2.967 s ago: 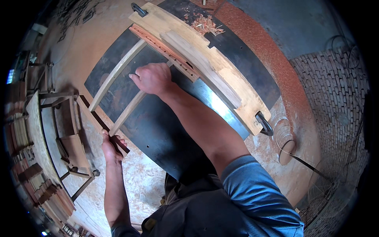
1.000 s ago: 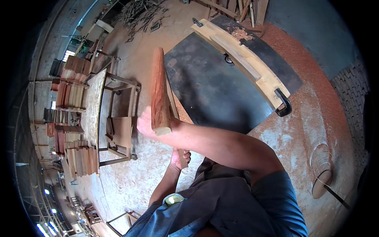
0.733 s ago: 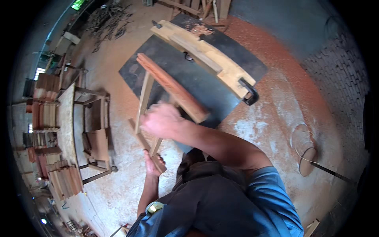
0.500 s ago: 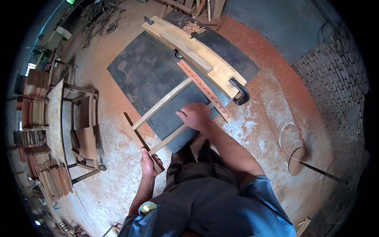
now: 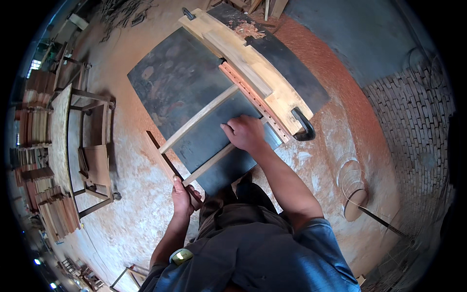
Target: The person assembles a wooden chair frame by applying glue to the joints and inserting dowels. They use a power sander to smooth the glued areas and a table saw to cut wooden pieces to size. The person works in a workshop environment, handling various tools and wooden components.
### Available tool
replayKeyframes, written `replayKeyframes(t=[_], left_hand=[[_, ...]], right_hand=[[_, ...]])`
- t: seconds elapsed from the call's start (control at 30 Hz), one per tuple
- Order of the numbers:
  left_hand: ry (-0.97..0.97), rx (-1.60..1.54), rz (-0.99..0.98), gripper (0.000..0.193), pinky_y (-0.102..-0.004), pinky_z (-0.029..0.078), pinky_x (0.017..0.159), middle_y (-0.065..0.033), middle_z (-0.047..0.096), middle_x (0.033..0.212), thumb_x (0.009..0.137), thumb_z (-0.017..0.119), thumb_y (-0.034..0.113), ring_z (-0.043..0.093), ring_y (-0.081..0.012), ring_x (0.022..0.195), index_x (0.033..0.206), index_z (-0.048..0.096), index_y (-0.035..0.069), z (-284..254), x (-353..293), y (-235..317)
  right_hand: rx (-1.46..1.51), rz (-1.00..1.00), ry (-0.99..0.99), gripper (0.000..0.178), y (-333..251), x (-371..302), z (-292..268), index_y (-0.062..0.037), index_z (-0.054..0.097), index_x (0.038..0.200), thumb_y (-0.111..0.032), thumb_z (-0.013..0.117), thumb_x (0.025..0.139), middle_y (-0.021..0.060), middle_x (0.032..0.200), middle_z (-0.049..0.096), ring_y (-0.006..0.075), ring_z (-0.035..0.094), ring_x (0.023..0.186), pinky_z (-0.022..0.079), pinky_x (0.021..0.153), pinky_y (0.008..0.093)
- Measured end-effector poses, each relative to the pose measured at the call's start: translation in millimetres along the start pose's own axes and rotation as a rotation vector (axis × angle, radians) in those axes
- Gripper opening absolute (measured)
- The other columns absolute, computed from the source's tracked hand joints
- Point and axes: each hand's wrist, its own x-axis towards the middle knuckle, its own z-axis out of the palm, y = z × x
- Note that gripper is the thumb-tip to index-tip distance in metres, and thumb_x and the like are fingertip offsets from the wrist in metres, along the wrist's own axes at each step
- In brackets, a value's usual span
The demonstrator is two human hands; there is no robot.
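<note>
A light wooden frame [image 5: 199, 118] with two parallel rails lies across the dark tabletop [image 5: 168, 73]. Its far side piece, a reddish bar with a row of small holes [image 5: 253, 101], rests along the edge of a pale board [image 5: 288, 106] clamped to the table. My left hand [image 5: 182, 199] is closed on the frame's near side piece, thumb on top, beyond the table's edge. Over the nearer rail, my right hand [image 5: 244, 132] is closed with its fingers curled down; the fingertips are hidden.
Black clamps, one at the near right [image 5: 304, 125] and one at the far left [image 5: 188, 13], hold the board. Wood shavings [image 5: 248, 30] lie behind it. A wheeled rack [image 5: 97, 160] and stacked timber [image 5: 36, 121] stand at left. A round disc [image 5: 356, 204] lies on the dusty floor at right.
The frame has moved away from me and to the right, so its holed bar now lies against the board's edge. Both hands have kept their hold.
</note>
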Motion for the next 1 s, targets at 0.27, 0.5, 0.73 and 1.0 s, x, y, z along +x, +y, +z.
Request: replayKeyframes(t=[0.27, 0.5, 0.73, 1.0], left_hand=[[0.012, 0.037, 0.009, 0.061, -0.0378, 0.049, 0.043, -0.0058, 0.050, 0.065, 0.088, 0.051, 0.069, 0.053, -0.0206, 0.047, 0.097, 0.044, 0.009, -0.7, 52.5, 55.0], [0.040, 0.097, 0.048, 0.063, -0.0361, 0.049, 0.045, -0.0029, 0.050, 0.057, 0.086, 0.049, 0.073, 0.055, -0.0191, 0.047, 0.078, 0.051, 0.011, 15.7, 97.7, 123.5], [0.031, 0.064, 0.073, 0.060, -0.0354, 0.047, 0.045, -0.0030, 0.049, 0.059, 0.089, 0.046, 0.071, 0.052, -0.0188, 0.046, 0.089, 0.051, 0.011, 20.2, 156.7, 181.5], [0.013, 0.008, 0.080, 0.058, -0.0368, 0.048, 0.046, -0.0058, 0.049, 0.066, 0.093, 0.048, 0.064, 0.051, -0.0197, 0.049, 0.093, 0.053, 0.006, 23.1, 207.1, 225.8]], right_hand=[[0.043, 0.008, -0.041, 0.033, -5.8, 61.9, 43.1, -0.0116, 0.056, 0.056, -0.032, 0.072, 0.077, 0.0080, 0.057, 0.059, 0.0277, 0.061, 0.057, 0.048, 0.049, 0.0424], [0.078, 0.058, -0.106, 0.034, -9.3, 129.5, 87.3, -0.0098, 0.061, 0.059, -0.035, 0.068, 0.082, 0.0089, 0.063, 0.063, 0.0302, 0.063, 0.066, 0.049, 0.057, 0.0466], [0.068, 0.024, -0.108, 0.034, -8.2, 193.5, 137.6, -0.0100, 0.066, 0.064, -0.039, 0.065, 0.083, 0.0103, 0.065, 0.065, 0.0306, 0.064, 0.067, 0.050, 0.058, 0.0451], [0.011, 0.039, -0.249, 0.041, -16.4, 248.1, 159.6, -0.0095, 0.069, 0.069, -0.048, 0.065, 0.081, 0.0112, 0.072, 0.067, 0.0295, 0.065, 0.081, 0.049, 0.072, 0.0442]])
